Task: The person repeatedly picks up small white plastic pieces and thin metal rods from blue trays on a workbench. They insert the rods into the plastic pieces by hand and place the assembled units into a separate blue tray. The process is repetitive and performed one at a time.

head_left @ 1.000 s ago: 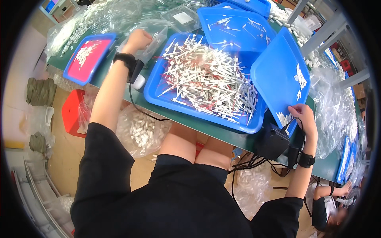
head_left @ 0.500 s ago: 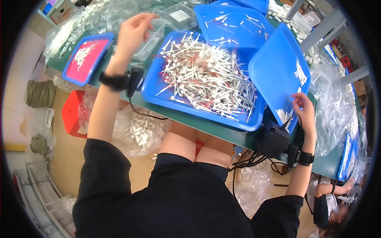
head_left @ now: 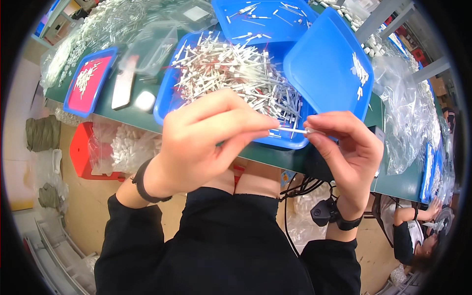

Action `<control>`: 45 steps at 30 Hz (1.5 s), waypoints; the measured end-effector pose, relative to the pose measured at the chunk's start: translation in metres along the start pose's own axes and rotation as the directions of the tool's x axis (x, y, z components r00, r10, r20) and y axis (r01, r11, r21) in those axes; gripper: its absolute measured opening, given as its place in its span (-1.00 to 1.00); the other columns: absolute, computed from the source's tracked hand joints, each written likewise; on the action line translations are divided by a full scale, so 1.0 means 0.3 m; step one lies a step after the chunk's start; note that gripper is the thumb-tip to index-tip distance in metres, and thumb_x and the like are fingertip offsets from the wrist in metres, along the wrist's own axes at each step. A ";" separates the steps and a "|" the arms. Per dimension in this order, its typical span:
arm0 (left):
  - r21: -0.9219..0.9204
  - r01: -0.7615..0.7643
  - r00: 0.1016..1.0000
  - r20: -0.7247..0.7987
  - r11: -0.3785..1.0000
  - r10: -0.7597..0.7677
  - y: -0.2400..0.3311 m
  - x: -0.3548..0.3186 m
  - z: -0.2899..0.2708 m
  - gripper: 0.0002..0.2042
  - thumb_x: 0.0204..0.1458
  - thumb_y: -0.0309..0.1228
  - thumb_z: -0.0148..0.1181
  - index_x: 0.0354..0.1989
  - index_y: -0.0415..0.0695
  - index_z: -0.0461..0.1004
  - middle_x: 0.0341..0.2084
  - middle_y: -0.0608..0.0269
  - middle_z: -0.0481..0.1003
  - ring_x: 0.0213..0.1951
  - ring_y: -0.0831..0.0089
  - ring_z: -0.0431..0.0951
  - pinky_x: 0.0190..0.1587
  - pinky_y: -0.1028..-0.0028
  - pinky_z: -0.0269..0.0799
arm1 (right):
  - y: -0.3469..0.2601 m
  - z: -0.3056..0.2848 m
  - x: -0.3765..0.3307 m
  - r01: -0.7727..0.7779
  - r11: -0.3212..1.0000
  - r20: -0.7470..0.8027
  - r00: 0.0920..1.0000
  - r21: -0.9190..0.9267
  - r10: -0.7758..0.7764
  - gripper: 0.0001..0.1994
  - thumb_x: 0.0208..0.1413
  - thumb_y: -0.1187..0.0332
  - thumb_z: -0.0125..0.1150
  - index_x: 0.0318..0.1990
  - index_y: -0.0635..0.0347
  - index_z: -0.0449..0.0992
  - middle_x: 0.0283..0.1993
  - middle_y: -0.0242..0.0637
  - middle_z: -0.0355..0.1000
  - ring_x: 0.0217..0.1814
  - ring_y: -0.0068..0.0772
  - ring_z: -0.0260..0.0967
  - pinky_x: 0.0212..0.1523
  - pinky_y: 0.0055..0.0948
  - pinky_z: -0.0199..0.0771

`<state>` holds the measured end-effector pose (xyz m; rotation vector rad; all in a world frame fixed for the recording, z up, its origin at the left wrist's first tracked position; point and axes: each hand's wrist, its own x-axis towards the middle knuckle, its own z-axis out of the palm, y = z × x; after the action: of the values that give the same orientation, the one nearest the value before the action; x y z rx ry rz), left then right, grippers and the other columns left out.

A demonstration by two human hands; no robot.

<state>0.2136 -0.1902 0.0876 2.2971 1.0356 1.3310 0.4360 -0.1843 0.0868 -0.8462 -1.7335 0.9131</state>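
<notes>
The left hand (head_left: 206, 140) is closed to a pinch, with thumb and index finger gripping the left end of a thin white stick (head_left: 292, 130). The right hand (head_left: 351, 147) is likewise closed at the fingertips, with thumb and index finger on the right end; the detail at that end is too small to tell. The stick spans the gap between the two pinches, nearly level, above the near rim of a large tray (head_left: 162, 105). Directly beyond the fingers, this blue tray contains a loose heap of sticks (head_left: 231, 73), with red strands among them. Beyond and to the right of the fingers, a tilted tray (head_left: 319, 73), also blue, bears short white pieces (head_left: 360, 73) along its right side. Farther beyond, a back tray (head_left: 290, 34) carries scattered sticks. To the left of the fingers, past the large tray, lie a white case (head_left: 145, 101), a phone (head_left: 123, 86) and a clear box (head_left: 152, 44); farther left is a small blue tray (head_left: 110, 66) with a red base and a pile of white pieces. Well to the right of the fingers, clear plastic sheeting (head_left: 398, 113) lies on the green table (head_left: 268, 156).
</notes>
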 end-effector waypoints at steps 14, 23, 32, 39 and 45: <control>-0.010 -0.082 0.996 -0.045 0.997 0.081 0.011 -0.046 0.020 -0.71 -0.33 -0.78 0.22 -0.35 -0.25 0.58 -0.50 0.18 0.48 -0.47 0.40 0.50 -0.44 0.54 0.41 | -0.004 0.003 -0.048 -0.047 0.991 0.018 0.999 0.125 0.046 -0.76 -0.15 0.78 0.17 -0.25 0.43 0.51 -0.25 -0.12 0.48 -0.19 -0.40 0.45 -0.20 -0.53 0.48; 0.072 -0.184 0.983 0.036 0.980 0.182 0.015 -0.046 0.062 -0.72 -0.36 -0.76 0.21 -0.36 -0.32 0.56 -0.46 0.12 0.48 -0.46 0.33 0.49 -0.44 0.50 0.42 | -0.002 0.049 -0.033 0.153 0.924 0.046 0.988 -0.349 -0.146 -0.76 -0.16 0.65 0.28 -0.26 0.25 0.56 -0.40 -0.23 0.53 -0.41 -0.41 0.50 -0.42 -0.55 0.46; -0.092 0.141 0.990 0.022 0.986 -0.140 -0.029 -0.031 0.085 -0.77 -0.21 -0.73 0.20 -0.34 -0.20 0.58 -0.46 0.18 0.55 -0.39 0.38 0.56 -0.39 0.55 0.45 | 0.045 0.060 -0.045 0.166 0.826 0.015 0.982 -0.539 -0.188 -0.86 -0.12 0.61 0.27 -0.36 0.26 0.52 -0.51 -0.26 0.43 -0.51 -0.34 0.42 -0.52 -0.49 0.37; -0.122 0.152 0.988 0.002 0.981 -0.153 -0.009 -0.060 0.082 -0.78 -0.23 -0.73 0.22 -0.36 -0.21 0.58 -0.50 0.20 0.56 -0.44 0.41 0.57 -0.40 0.53 0.46 | 0.023 0.081 -0.037 0.188 0.879 0.067 0.982 -0.438 -0.177 -0.85 -0.13 0.62 0.27 -0.35 0.25 0.53 -0.52 -0.27 0.44 -0.53 -0.37 0.41 -0.54 -0.51 0.37; -0.078 0.079 0.997 0.000 0.994 -0.080 -0.012 -0.078 0.076 -0.78 -0.25 -0.74 0.24 -0.37 -0.23 0.58 -0.51 0.21 0.56 -0.44 0.40 0.58 -0.39 0.52 0.48 | 0.017 0.074 -0.051 0.216 0.867 0.120 0.976 -0.449 -0.182 -0.84 -0.15 0.63 0.27 -0.34 0.30 0.54 -0.51 -0.25 0.47 -0.54 -0.38 0.43 -0.51 -0.54 0.41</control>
<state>0.2240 -0.2020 0.0587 2.1749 1.0456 1.3202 0.4201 -0.1992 0.0701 -0.9182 -2.1009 0.3964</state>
